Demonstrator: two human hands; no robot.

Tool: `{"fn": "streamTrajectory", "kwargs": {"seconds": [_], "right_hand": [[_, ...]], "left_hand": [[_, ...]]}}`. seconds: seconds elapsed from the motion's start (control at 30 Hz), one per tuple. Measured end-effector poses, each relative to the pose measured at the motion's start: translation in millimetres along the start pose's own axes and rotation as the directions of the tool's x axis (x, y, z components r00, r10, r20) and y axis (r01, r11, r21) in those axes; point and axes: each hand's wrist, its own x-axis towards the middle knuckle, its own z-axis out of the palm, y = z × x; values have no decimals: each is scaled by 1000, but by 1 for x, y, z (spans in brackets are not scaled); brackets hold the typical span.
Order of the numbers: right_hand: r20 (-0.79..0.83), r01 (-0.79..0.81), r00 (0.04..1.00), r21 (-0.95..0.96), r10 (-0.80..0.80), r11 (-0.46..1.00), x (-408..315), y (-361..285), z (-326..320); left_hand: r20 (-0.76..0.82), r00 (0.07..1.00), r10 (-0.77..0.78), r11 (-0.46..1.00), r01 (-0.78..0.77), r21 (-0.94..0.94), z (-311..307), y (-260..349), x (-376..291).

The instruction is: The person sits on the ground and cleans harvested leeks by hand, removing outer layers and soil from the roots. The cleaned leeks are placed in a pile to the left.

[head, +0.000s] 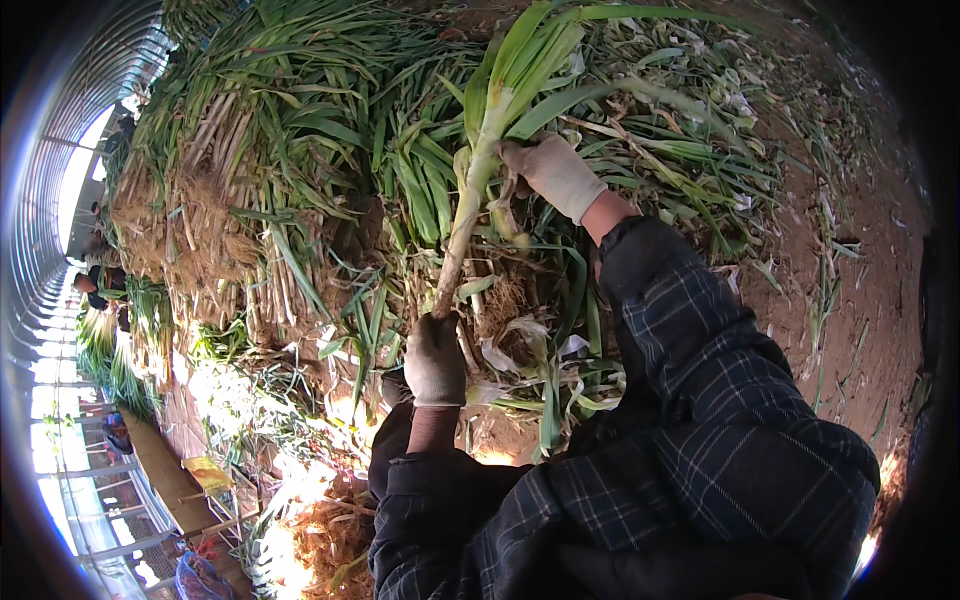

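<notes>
A long green onion [472,191], pale at the shank with green leaves fanned at the top, stands slanted in front of me. My left hand [436,364], in a pale knit glove, grips its root end. Beside the upper shank, just below the leaves, is my right hand [551,172], also gloved. Its fingers are closed on a loose outer leaf [506,214], which hangs down below them, partly hidden and blurred. Under the onion lie tangled stripped leaves and dry skins [517,345].
A large heap of unpeeled green onions [217,150] lies at the upper left, roots towards me. Leaf scraps [697,150] cover the soil [862,300] to the right. Trimmed roots [322,540], a yellow stool [208,475] and another person [101,285] are at the left.
</notes>
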Motion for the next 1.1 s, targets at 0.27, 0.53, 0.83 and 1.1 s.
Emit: {"fn": "streamTrajectory", "kwargs": {"seconds": [0.27,0.53,0.83,1.1], "right_hand": [[812,340,548,-435,200,834,-81,-86,74],[353,101,935,-349,31,932,-18,5,40],[39,-70,997,838,68,542,-5,-4,10],[239,-233,971,944,5,235,-3,3,3]], "left_hand": [[267,960,-89,746,241,-621,0,-22,18],[610,792,-24,653,474,-590,-29,2,13],[835,537,119,747,505,-432,-20,-3,12],[187,981,52,999,-50,-18,2,-8,18]]}}
